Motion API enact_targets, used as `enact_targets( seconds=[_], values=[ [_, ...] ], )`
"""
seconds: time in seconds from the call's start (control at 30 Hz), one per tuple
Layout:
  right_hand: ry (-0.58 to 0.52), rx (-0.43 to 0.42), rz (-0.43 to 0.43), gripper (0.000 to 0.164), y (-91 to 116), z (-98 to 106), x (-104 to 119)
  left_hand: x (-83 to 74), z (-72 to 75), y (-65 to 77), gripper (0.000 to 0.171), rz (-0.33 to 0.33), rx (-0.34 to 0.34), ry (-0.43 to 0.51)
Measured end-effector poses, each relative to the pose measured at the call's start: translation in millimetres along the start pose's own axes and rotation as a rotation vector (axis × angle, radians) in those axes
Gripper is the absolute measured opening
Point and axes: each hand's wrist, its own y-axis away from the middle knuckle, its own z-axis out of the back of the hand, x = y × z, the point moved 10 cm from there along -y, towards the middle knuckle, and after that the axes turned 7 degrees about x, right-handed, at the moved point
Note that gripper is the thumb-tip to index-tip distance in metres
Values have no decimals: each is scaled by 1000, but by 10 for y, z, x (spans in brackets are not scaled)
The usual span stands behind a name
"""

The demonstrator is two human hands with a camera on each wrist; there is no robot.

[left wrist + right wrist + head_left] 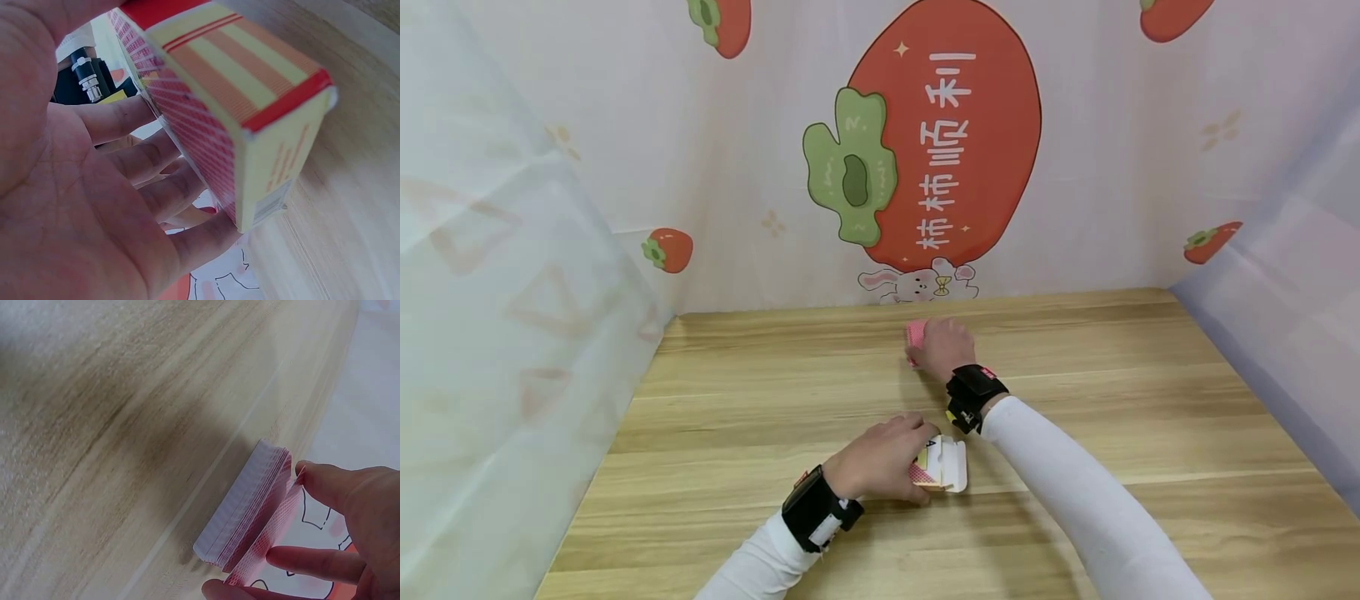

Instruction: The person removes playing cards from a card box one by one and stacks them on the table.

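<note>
My left hand (880, 460) grips a card box (951, 465) between thumb and fingers, over the front middle of the table. Its white flap stands open toward the right in the head view. In the left wrist view the box's striped side (240, 62) and red-patterned face show, with the fingertips along that face. Farther back, my right hand (947, 348) is at a deck of playing cards (244, 509) on the table. Its fingertips pinch a thin pink-backed piece, a card or a few (265, 534), by opposite ends, tilted apart from the stack.
The wooden table (760, 375) runs back to a white cloth wall (760, 158) printed with persimmons and a rabbit. More cloth hangs at the left and right sides. Black wrist cameras (973, 396) are strapped over the white sleeves, the right forearm passing close beside the box.
</note>
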Motion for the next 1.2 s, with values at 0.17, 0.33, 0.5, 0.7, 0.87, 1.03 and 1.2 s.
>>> enact_targets(
  seconds=[0.17,0.33,0.5,0.7,0.87,1.03,1.2],
  values=[
    [-12,5,7,39,7,4,26,6,0,7,76,5,3,-11],
    [-14,25,-6,38,-1,-23,30,15,-8,12,75,8,11,-1],
    [-4,41,-15,38,-11,-48,31,25,-9,19,74,10,12,3],
    [-17,61,-20,38,-17,-47,40,33,-9,29,74,10,9,-5],
    [-27,72,-20,37,-22,-54,51,39,-14,27,73,6,5,-11],
    [-38,69,-9,36,-31,-68,63,51,-23,29,74,6,8,-9],
    [-40,63,-7,36,-37,-75,66,66,-31,31,74,10,14,3]
  ],
)
